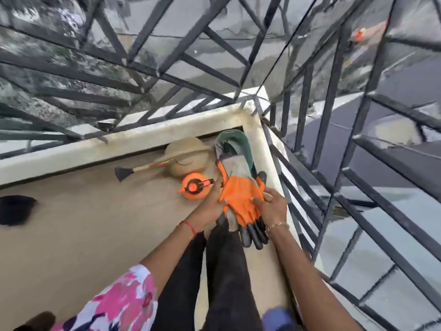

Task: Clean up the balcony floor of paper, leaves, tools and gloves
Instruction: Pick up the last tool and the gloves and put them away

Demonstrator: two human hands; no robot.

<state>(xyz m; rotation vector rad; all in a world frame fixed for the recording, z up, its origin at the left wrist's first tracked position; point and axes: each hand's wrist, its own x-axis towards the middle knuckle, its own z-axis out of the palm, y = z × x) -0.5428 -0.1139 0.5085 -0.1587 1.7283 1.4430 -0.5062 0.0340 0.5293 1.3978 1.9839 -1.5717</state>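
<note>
An orange glove with black clawed fingertips [241,201] lies on top of a grey glove with an orange edge, above the balcony corner. My left hand [210,206] grips the gloves from the left side and underneath. My right hand [274,204] rests on the orange glove from the right with its fingers spread over it. A green dustpan-like scoop [235,142] stands in the corner just beyond the gloves. An orange round spray bottle [194,187] lies on the beige floor [95,223] to the left of my left hand.
A straw hat [186,158] and a wooden-handled brush with a black head [124,173] lie along the cream parapet [71,151]. A dark object [15,210] sits at the far left. Black metal railing [334,163] encloses the corner. My dark-trousered legs stand below.
</note>
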